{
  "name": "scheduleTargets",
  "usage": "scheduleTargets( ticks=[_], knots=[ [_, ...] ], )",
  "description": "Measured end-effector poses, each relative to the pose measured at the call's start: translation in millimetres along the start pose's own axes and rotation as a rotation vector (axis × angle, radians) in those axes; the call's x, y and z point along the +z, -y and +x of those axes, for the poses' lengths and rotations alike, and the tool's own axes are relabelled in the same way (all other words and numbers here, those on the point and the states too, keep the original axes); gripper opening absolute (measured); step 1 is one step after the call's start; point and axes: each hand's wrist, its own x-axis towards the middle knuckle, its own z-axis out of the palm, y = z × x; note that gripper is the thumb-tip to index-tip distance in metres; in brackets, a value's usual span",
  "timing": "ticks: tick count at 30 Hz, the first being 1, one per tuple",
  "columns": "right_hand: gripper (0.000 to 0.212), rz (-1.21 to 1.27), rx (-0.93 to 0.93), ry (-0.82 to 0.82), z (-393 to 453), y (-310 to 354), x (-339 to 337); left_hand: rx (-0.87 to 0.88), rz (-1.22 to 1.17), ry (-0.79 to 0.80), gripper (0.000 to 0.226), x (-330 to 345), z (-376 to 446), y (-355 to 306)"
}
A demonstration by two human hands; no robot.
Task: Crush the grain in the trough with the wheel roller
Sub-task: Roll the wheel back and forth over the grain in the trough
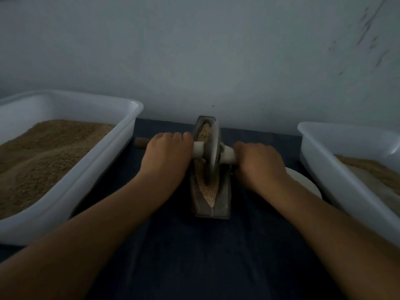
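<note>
**Both hands on the roller axle**

At centre on the dark counter stands the trough, pale grain along its groove. The wheel roller sits upright in it. The left hand and right hand curl round its axle. White tubs of meal lie at 9 o'clock and 3 o'clock.

Dim light. A pale grey-blue wall, scuffed with dark marks at upper right, rises behind a table under dark blue cloth.
</note>
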Motion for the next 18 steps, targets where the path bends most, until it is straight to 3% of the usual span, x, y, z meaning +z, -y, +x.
scheduleTargets(
  ticks=[5, 8, 13, 18],
  knots=[
    [0.009, -0.017, -0.072, -0.133, -18.4, 13.0, -22.2, -0.062, 0.009, 0.067, 0.029, -15.3, -32.5, 6.2],
    [0.010, 0.008, -0.089, -0.128, -23.1, 16.8, -30.8, -0.065, 0.015, 0.088, 0.029, -23.2, -38.9, 10.4],
    [0.022, 0.070, -0.061, -0.134, -35.4, 8.3, -25.2, -0.034, 0.008, 0.024, 0.028, -26.3, -36.9, 6.6],
    [0.020, 0.065, -0.030, -0.155, -28.0, -0.1, 2.2, 0.043, -0.028, -0.037, 0.028, -8.2, -26.6, 3.9]
  ],
)
